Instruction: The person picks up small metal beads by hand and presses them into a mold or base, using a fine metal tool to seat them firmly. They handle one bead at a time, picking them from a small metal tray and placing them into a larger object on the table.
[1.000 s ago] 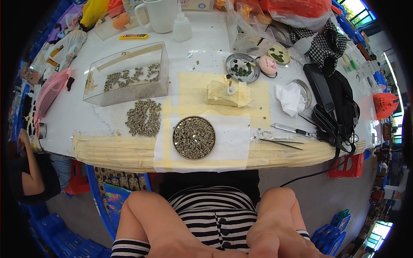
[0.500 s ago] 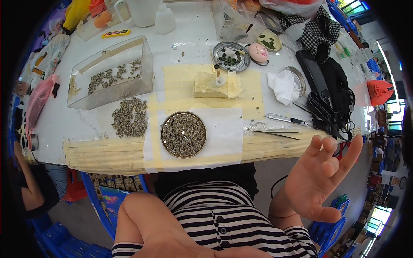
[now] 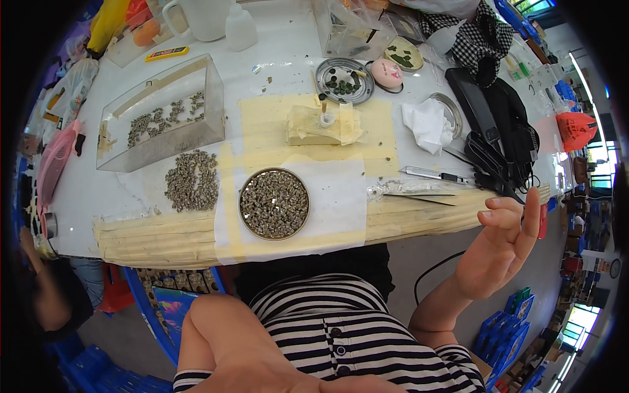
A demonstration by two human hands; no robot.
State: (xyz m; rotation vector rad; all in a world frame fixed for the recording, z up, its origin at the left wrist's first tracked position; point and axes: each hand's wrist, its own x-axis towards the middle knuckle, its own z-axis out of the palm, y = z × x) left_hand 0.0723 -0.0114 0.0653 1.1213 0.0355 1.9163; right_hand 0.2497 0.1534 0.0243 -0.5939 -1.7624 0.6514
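My right hand (image 3: 496,254) is raised beyond the table's front edge at the right, its fingers apart and partly curled, with nothing in it. My left forearm bends across my body, and my left hand (image 3: 298,382) is cut off by the lower edge, so its fingers are hidden. In front of me a round, shallow tin (image 3: 275,204) full of small metallic pieces stands on white paper. To its left lies a loose pile of similar pieces (image 3: 191,181). Tweezers (image 3: 422,198) and a box cutter (image 3: 434,174) lie on the table nearest my right hand.
A clear box (image 3: 213,124) with scattered pieces stands left, and a tape-covered block (image 3: 322,126) behind the tin. A glass dish (image 3: 344,82) of dark bits, crumpled tissue (image 3: 427,124) and a black bag (image 3: 504,131) are further right. Another person's arm (image 3: 49,288) shows at far left.
My right hand has moved up and slightly right, turning so its fingers point further up. The table has shifted slightly left in the view. My left arm has barely moved.
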